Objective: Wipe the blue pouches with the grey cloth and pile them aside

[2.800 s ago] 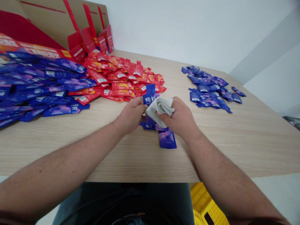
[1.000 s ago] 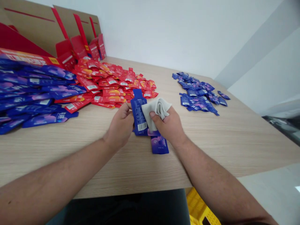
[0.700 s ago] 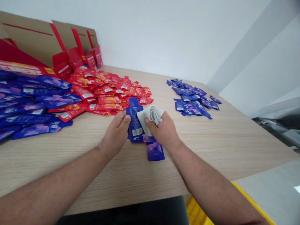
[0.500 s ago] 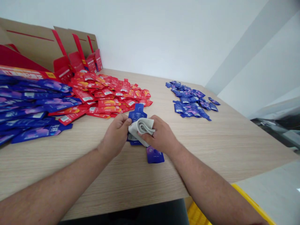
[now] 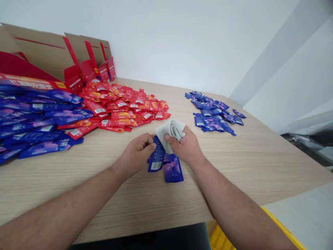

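**Inventory: two hands, one blue sachet, one white cloth**

We enter first our left hand (image 5: 135,155), fingers curled and closed on the upper part of a blue sachet (image 5: 157,157), which tilts with its barcode end down. Our right hand (image 5: 184,146), also closed, presses a folded white cloth (image 5: 170,132) against that sachet's top, thumb over the cloth. Both forearms reach in from the lower corners and converge. Just below the right hand lies a second blue sachet (image 5: 173,170), touching the first.

Further out, on a wood-grain table (image 5: 249,163), we count a red sachet heap (image 5: 122,113) ahead left, a large blue sachet stack (image 5: 39,118) far left, and a smaller blue sachet heap (image 5: 212,116) ahead right. Cardboard box blanks (image 5: 44,57) stand beyond the left hand.
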The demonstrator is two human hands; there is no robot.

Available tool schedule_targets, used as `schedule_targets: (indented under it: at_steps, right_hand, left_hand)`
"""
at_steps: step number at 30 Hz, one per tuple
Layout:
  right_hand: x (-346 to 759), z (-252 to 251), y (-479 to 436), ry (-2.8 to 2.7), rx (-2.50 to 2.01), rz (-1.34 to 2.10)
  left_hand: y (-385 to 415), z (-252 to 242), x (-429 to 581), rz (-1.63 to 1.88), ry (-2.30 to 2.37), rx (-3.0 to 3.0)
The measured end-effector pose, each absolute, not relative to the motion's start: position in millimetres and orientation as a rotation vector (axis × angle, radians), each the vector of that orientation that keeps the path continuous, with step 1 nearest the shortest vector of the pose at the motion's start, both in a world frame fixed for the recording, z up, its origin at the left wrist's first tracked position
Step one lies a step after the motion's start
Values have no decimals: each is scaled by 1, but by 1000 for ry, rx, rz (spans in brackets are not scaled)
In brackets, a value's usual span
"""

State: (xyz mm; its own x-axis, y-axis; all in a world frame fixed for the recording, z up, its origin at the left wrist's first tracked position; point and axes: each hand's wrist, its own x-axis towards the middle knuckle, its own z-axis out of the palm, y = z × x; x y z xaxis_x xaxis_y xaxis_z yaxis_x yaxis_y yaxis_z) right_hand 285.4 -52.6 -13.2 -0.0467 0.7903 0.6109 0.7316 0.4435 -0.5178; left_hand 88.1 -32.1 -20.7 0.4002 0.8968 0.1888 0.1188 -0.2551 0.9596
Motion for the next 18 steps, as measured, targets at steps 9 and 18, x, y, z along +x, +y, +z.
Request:
schedule_targets:
  at_steps: [9, 18]
  right_hand:
    - [288, -12, -52, -1850, -1281, 91]
    - [288, -11, -53, -1957, -1340, 152]
  left_hand:
    - [-32, -18, 89, 974, 855, 1801]
    - [-30, -24, 97, 1063, 937, 1179]
